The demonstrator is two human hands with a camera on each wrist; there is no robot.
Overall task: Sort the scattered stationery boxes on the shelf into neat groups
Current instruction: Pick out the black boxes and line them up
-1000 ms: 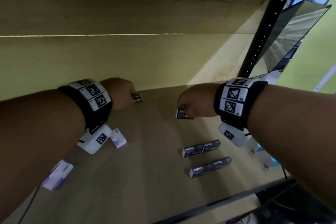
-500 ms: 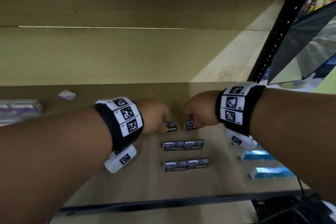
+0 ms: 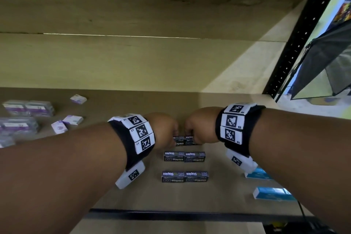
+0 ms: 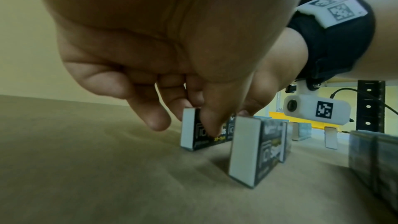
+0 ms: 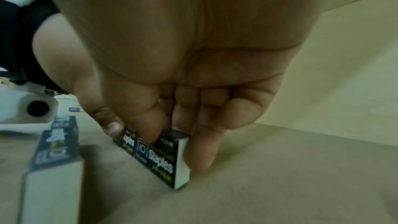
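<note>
Staple boxes are being lined up in pairs on the wooden shelf (image 3: 133, 192), and the step in hand looks like the seating of a third pair. The left hand (image 3: 164, 129) pinches one dark staple box (image 4: 193, 135) between thumb and curled fingers; the right hand (image 3: 199, 125) grips its neighbour (image 5: 163, 157) the same way, fingers down its far side. Both boxes stand on the shelf, end to end and apparently touching, directly under the knuckles. Nearer the person than the hands lie two finished pairs (image 3: 184, 156) (image 3: 185, 176) in parallel rows. Purple boxes (image 3: 66, 123) lie scattered well off to the left hand's side, blue boxes (image 3: 271, 193) beyond the right wrist. Next, I judge, both hands should let go without nudging the pair, then start on the purple ones.
</note>
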